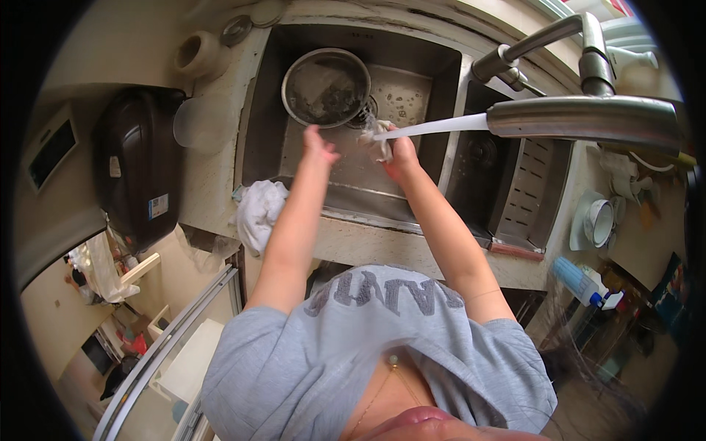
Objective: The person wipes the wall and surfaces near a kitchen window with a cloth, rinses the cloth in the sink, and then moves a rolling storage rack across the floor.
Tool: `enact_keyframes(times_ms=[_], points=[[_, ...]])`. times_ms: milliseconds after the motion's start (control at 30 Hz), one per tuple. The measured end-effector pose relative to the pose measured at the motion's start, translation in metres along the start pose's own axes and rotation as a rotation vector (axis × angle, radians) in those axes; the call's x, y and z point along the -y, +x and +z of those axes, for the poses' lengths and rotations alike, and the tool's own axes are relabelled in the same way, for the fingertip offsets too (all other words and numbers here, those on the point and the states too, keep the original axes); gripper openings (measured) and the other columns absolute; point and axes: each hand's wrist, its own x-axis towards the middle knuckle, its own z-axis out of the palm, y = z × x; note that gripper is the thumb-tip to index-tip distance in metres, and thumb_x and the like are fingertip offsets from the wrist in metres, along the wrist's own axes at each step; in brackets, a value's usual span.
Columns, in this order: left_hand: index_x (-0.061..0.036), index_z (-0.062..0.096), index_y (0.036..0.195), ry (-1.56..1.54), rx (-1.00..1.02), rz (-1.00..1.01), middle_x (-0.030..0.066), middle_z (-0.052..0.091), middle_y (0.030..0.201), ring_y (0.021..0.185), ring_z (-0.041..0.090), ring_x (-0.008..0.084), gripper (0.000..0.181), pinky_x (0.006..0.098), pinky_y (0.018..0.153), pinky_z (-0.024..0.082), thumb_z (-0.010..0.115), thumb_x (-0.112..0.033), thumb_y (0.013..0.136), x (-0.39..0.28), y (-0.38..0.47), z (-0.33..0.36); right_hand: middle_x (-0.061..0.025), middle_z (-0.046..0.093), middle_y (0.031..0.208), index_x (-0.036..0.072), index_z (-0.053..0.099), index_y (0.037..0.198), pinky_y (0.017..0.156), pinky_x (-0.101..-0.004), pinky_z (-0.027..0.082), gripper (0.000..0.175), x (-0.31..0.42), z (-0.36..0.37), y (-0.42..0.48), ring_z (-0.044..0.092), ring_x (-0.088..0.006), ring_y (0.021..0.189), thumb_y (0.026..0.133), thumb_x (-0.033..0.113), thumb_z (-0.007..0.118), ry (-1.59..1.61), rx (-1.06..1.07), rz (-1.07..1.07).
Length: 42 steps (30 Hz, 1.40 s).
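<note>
My right hand (403, 153) grips a wet, off-white cloth (376, 144) over the large basin of a stainless-steel double sink (314, 171). A stream of water (441, 127) from the metal faucet (579, 122) strikes the cloth and splashes off it. My left hand (319, 148) is bare and slightly blurred, its fingers apart, to the left of the cloth. Just beyond it stands a round metal bowl (325, 88), which looks to have water in it. The bowl is in the far left part of the basin, close to the drain (368, 110), which is partly hidden.
A bunched white towel (260, 212) lies on the counter's front edge, beside my left forearm. The faucet's spout reaches over the smaller basin (477, 160). Left are a dark plastic container (138, 165) and a ceramic jar (196, 55); right, bowls (598, 220) and a blue bottle (576, 278).
</note>
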Motion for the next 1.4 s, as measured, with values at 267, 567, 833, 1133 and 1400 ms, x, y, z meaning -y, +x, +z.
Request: enact_keyframes(times_ms=[267, 567, 833, 1133, 1400], points=[[-0.0058, 0.050, 0.106, -0.084, 0.759, -0.042, 0.0104, 0.054, 0.106, 0.098, 0.051, 0.0245, 0.040, 0.0364, 0.089, 0.039, 0.038, -0.039, 0.086, 0.077, -0.051, 0.029, -0.0123, 0.054, 0.098, 0.001, 0.050, 0.099, 0.076, -0.0320, 0.041, 0.027, -0.030, 0.008, 0.012, 0.051, -0.0208, 0.087, 0.089, 0.024, 0.039, -0.683, -0.242, -0.429], [-0.0102, 0.055, 0.100, -0.004, 0.686, 0.114, 0.0061, 0.057, 0.101, 0.092, 0.052, 0.0193, 0.035, 0.0329, 0.080, 0.042, 0.045, -0.040, 0.085, 0.093, -0.056, 0.026, -0.0089, 0.050, 0.090, 0.005, 0.029, 0.125, 0.070, -0.0314, 0.043, 0.040, -0.017, 0.020, 0.003, 0.049, -0.0165, 0.080, 0.088, 0.020, 0.036, -0.180, -0.364, -0.282], [-0.0083, 0.046, 0.116, 0.089, 0.693, 0.198, 0.0086, 0.048, 0.118, 0.108, 0.044, 0.0207, 0.042, 0.0336, 0.093, 0.034, 0.042, -0.038, 0.087, 0.080, -0.072, 0.028, -0.0115, 0.055, 0.091, 0.004, 0.049, 0.095, 0.075, -0.0320, 0.041, 0.034, -0.016, 0.027, 0.003, 0.051, -0.0212, 0.087, 0.088, 0.035, 0.036, -0.142, -0.237, 0.004], [-0.0056, 0.047, 0.114, 0.034, 0.775, 0.195, 0.0082, 0.051, 0.113, 0.104, 0.047, 0.0189, 0.032, 0.0312, 0.091, 0.038, 0.052, -0.007, 0.082, 0.074, -0.063, 0.028, -0.0105, 0.052, 0.102, 0.003, 0.049, 0.102, 0.076, -0.0335, 0.041, 0.042, -0.010, 0.005, 0.013, 0.050, -0.0195, 0.092, 0.088, 0.040, 0.037, -0.130, -0.309, 0.091], [-0.0089, 0.059, 0.084, 0.302, 0.474, 0.122, 0.0035, 0.058, 0.066, 0.056, 0.056, 0.0145, 0.022, 0.0231, 0.045, 0.042, 0.063, -0.030, 0.077, 0.056, -0.007, 0.021, -0.0084, 0.050, 0.107, 0.005, 0.051, 0.112, 0.079, -0.0282, 0.040, 0.040, -0.036, -0.006, -0.015, 0.047, -0.0173, 0.101, 0.076, 0.014, 0.063, -1.373, -0.249, -0.849]])
